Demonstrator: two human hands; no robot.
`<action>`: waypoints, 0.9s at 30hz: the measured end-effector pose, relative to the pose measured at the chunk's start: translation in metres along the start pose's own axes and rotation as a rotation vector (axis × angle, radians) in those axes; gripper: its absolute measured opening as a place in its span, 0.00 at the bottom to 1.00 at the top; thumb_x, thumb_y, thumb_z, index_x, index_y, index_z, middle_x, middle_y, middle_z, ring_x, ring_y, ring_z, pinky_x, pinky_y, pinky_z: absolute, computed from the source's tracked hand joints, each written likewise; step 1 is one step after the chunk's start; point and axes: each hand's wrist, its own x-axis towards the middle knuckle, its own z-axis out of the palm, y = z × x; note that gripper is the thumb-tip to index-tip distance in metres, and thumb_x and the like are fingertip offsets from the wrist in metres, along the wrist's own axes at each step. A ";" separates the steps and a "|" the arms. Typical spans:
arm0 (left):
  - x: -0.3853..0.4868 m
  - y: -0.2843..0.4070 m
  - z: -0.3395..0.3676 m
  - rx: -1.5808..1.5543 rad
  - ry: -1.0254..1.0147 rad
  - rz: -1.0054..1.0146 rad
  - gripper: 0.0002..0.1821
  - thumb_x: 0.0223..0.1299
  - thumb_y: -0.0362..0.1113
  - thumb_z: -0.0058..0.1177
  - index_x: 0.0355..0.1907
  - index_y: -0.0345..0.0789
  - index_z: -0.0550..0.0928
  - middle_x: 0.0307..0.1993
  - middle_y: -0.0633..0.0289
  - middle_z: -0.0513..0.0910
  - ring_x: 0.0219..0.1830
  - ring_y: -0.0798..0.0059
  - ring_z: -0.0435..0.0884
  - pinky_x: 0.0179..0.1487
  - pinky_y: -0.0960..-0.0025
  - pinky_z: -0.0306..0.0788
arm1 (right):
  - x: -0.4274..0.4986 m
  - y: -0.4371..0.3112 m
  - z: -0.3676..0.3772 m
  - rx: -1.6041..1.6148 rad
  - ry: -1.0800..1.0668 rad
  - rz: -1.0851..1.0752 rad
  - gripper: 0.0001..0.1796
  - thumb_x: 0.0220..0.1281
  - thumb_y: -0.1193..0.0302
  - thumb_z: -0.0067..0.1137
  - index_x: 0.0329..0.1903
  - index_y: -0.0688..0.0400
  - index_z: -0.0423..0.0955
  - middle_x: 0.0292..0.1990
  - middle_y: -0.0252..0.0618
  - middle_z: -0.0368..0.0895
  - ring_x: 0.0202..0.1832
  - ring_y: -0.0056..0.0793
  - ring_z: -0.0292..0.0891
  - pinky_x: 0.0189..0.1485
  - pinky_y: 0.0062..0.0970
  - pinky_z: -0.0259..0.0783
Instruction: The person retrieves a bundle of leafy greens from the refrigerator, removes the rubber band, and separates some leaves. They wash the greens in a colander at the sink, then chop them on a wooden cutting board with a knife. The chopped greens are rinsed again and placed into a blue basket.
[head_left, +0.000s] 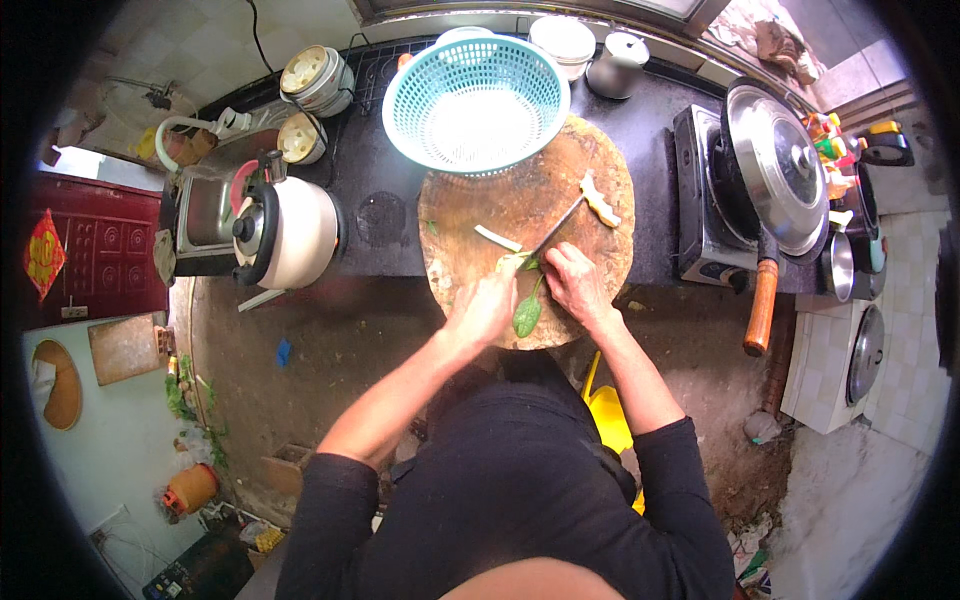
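A knife (553, 231) lies over the round wooden chopping block (450, 202), its blade seen nearly edge-on. My left hand (484, 304) is closed at the near end of the knife, around its handle, which the fingers mostly hide. Beside the blade, my right hand (576, 281) has its fingertips on a piece of green vegetable. A green leaf (527, 316) on a thin stem hangs between the two hands. A pale stalk piece (498, 238) rests left of the blade. Past the knife's tip is a knobbly pale piece (600, 201), perhaps ginger.
A turquoise plastic colander (476, 105) overlaps the block's far edge. To the left stand a kettle (300, 236), stacked bowls (319, 79) and a sink (206, 210). At the right, a gas stove (697, 195) holds a lidded wok whose wooden handle (761, 307) juts past the counter edge.
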 end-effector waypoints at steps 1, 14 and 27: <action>0.000 0.000 0.000 -0.043 0.032 0.043 0.19 0.67 0.35 0.42 0.59 0.33 0.65 0.32 0.40 0.82 0.34 0.41 0.81 0.37 0.45 0.74 | 0.000 0.000 0.000 -0.040 0.007 -0.030 0.07 0.52 0.79 0.59 0.35 0.62 0.72 0.31 0.46 0.71 0.39 0.49 0.73 0.39 0.40 0.71; -0.001 -0.003 0.010 0.010 -0.049 -0.058 0.18 0.66 0.36 0.44 0.57 0.33 0.66 0.33 0.41 0.82 0.34 0.41 0.81 0.35 0.45 0.73 | -0.002 0.005 0.004 -0.015 0.086 -0.031 0.08 0.50 0.81 0.58 0.34 0.62 0.71 0.30 0.46 0.72 0.37 0.48 0.73 0.39 0.41 0.71; -0.010 0.001 0.001 0.016 0.029 0.057 0.17 0.67 0.36 0.42 0.54 0.29 0.67 0.29 0.42 0.81 0.32 0.42 0.82 0.34 0.46 0.74 | -0.007 0.004 -0.010 0.002 0.118 0.120 0.08 0.51 0.79 0.60 0.36 0.61 0.74 0.38 0.44 0.75 0.42 0.46 0.75 0.44 0.37 0.73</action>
